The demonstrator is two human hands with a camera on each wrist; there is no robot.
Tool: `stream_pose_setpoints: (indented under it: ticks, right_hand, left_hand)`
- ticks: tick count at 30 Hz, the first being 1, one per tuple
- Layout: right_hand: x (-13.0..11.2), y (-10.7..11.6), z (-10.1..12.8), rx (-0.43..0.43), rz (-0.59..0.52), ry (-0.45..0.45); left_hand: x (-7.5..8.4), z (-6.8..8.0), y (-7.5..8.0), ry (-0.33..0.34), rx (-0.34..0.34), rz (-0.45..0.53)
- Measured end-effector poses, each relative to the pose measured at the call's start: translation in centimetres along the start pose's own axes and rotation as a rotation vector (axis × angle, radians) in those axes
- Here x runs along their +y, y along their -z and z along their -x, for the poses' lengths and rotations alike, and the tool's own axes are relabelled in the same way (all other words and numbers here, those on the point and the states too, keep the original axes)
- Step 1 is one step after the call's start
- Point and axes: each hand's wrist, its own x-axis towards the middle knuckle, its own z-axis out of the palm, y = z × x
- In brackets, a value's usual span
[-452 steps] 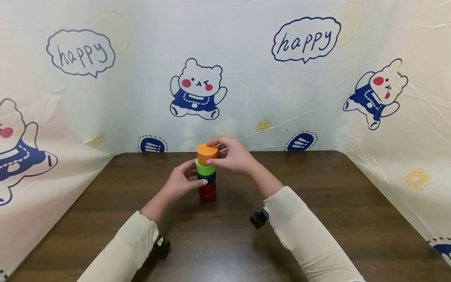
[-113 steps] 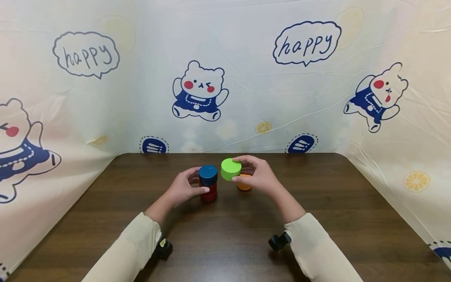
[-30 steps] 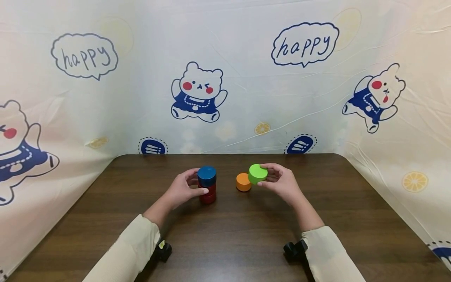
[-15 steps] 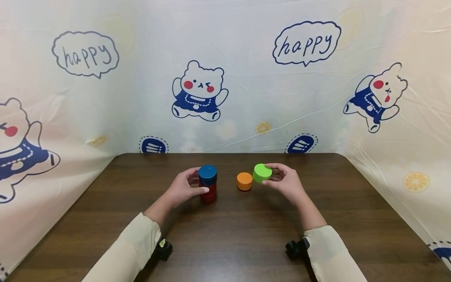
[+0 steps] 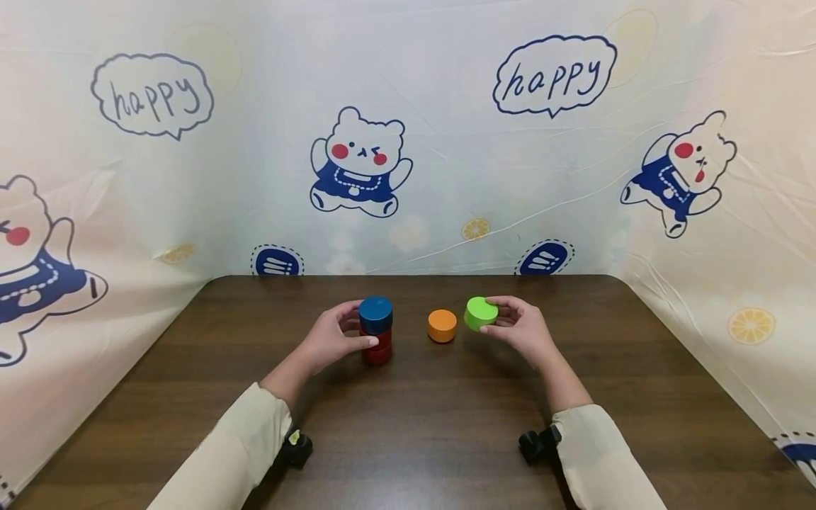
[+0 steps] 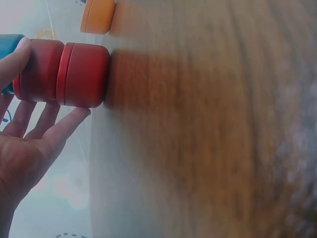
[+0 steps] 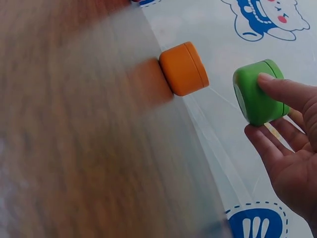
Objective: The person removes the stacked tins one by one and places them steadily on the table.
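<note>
In the head view my left hand (image 5: 328,338) holds a stack of small round lidded containers, the blue container (image 5: 376,316) on top of two red containers (image 5: 379,348). Its thumb lies across the near side; in the left wrist view the lowest red container (image 6: 85,74) stands on the table and the fingers reach behind the stack. My right hand (image 5: 525,333) pinches a green lidded container (image 5: 481,314) between thumb and fingers. The right wrist view has this green container (image 7: 257,94) raised off the table. Between the hands an orange container (image 5: 442,326) stands on the table.
A brown wood-grain table (image 5: 408,425) spreads under both arms. Behind and beside it hangs a pale printed cloth (image 5: 446,142) with bears and lettering. Black wrist cameras sit under both sleeves, the right camera (image 5: 535,446) close over the tabletop.
Over the last second my right hand has carried the green container slightly right, away from the orange one. Earlier, the orange and green containers came off the stack. The left hand stays put.
</note>
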Motion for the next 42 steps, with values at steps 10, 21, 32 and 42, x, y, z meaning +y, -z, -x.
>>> stream_pose_setpoints:
  ticks: [10, 21, 32, 42]
  right_hand:
    - [1.3, 0.1, -0.5, 0.011, 0.054, -0.021]
    - [2.6, 0.4, -0.9, 0.016, 0.097, -0.075]
    - [2.6, 0.4, -0.8, -0.02, 0.14, -0.083]
    - [3.4, 0.4, -1.1, -0.023, 0.144, -0.077]
  left_hand:
    - [-0.2, -0.1, -0.1, -0.007, -0.001, 0.002]
    - [-0.1, -0.2, -0.1, -0.002, 0.001, 0.006]
    - [-0.2, -0.2, -0.1, -0.002, 0.002, 0.012]
    - [-0.2, -0.1, 0.0, -0.002, 0.004, 0.009]
